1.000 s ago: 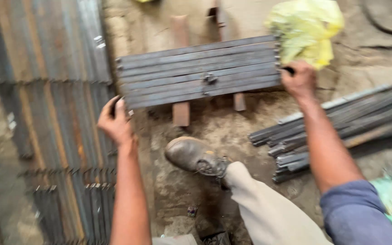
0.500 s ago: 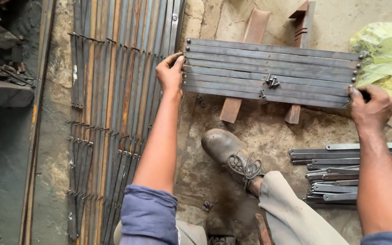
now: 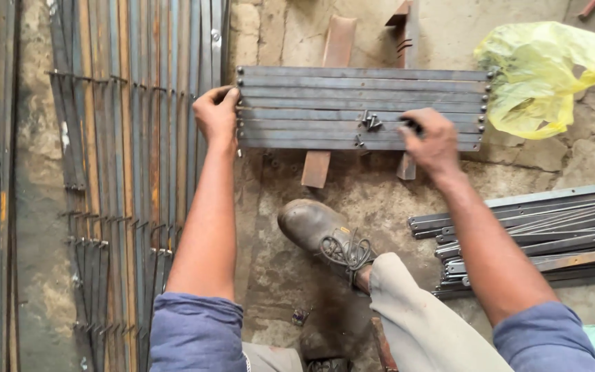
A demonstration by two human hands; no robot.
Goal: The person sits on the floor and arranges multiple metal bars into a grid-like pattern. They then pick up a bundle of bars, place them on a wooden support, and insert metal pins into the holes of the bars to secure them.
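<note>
Our left hand [image 3: 216, 114] curls its fingers around the left end of a flat bundle of grey steel strips bolted side by side [image 3: 297, 86], while our right hand [image 3: 435, 141] presses closed over a small dark object, too hidden to identify, near the bundle's middle bolts [image 3: 370, 122]. The bundle rests on two rusty steel supports [image 3: 317, 167] on the concrete floor [image 3: 290, 207], just above our worn brown boot [image 3: 321, 231]. We judge it heavy, rigid and sharp-edged, best gripped at both ends; left of it lie long steel strips [image 3: 125, 172], right of it a yellow plastic bag [image 3: 538, 76] and loose bars [image 3: 538, 238].
</note>
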